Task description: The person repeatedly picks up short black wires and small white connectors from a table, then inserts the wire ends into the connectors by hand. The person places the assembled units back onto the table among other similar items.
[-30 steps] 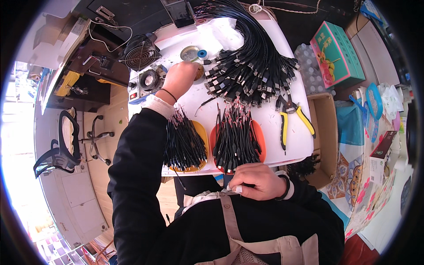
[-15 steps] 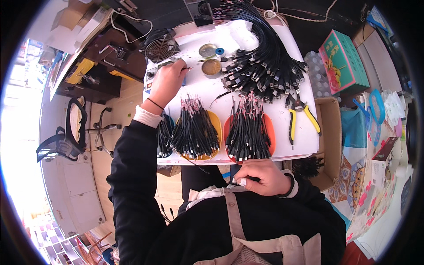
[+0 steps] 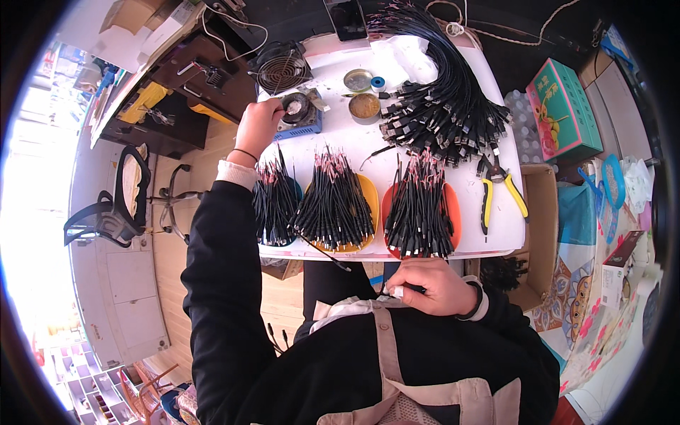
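Observation:
My left hand [image 3: 261, 127] is closed just left of a small blue heating pot [image 3: 312, 129] with a round dark crucible on top. Whatever its fingers hold is hidden. At the front edge of the table my right hand [image 3: 435, 287] is curled near my lap, with white wraps on its fingertips; I cannot make out what it grips. Between the hands, black cable ends with pinkish stripped wires lie in a blue tray [image 3: 297, 188], a yellow tray [image 3: 371, 202] and an orange tray [image 3: 455, 212]. A round tin [image 3: 365, 106] of brownish paste stands right of the pot.
A thick bundle of black USB cables [image 3: 446, 117] covers the back right of the white table. Yellow-handled wire strippers [image 3: 499, 188] lie at its right side. A fan [image 3: 281, 71] and a phone [image 3: 347, 20] stand at the back. A cardboard box [image 3: 542, 234] is to the right.
My left hand has drawn back from over the pot to its left side, uncovering the crucible. My right hand stays by the table edge. The whole view has shifted slightly.

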A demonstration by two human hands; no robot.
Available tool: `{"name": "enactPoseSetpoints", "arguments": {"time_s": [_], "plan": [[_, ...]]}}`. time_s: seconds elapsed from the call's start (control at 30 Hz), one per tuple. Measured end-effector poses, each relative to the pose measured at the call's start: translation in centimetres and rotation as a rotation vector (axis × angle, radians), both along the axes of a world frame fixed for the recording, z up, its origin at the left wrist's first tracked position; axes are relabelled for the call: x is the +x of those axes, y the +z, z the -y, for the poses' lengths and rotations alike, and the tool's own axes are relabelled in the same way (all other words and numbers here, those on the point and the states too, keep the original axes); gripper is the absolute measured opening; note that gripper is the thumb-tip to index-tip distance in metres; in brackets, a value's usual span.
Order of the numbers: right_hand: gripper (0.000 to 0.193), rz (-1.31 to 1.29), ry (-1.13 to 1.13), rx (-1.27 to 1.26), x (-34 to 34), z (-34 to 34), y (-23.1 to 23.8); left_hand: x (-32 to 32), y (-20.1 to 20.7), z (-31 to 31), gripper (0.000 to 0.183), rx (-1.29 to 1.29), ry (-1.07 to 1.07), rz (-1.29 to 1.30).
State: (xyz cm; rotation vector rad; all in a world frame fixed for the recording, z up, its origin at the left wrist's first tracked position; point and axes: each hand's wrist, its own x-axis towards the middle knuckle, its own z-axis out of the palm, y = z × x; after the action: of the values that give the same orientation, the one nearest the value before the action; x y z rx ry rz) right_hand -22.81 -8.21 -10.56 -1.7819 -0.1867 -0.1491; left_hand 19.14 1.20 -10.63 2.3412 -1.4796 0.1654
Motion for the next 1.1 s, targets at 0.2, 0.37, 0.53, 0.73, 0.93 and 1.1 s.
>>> {"name": "enactPoseSetpoints", "arguments": {"time_s": [0.2,0.37,0.53,0.73,0.93,1.1], "plan": [[0.013,-0.013,0.002,-0.012,0.3,0.0,-0.1,0.5,-0.1,1.1,0.008,0.121,0.024,0.088],[0.012,-0.049,0.008,-0.038,0.3,0.0,0.0,0.7,-0.3,2.1,0.009,0.245,0.048,0.2],[0.011,-0.003,-0.04,-0.041,-0.5,-0.5,0.4,-1.1,2.0,1.0,0.008,0.049,0.026,0.045],[0.008,-0.005,-0.115,0.009,-0.5,-2.1,1.8,-10.6,8.0,-5.2,0.012,-0.41,0.006,-0.688],[0.047,0.264,-0.287,0.062,2.2,-6.4,3.0,-24.9,10.8,-8.2,0.008,-0.812,-0.103,-1.487],[0.027,0.091,-0.233,0.158,-2.1,-7.7,4.4,-32.6,10.6,-6.0,0.018,-0.784,-0.384,-1.521]]}}
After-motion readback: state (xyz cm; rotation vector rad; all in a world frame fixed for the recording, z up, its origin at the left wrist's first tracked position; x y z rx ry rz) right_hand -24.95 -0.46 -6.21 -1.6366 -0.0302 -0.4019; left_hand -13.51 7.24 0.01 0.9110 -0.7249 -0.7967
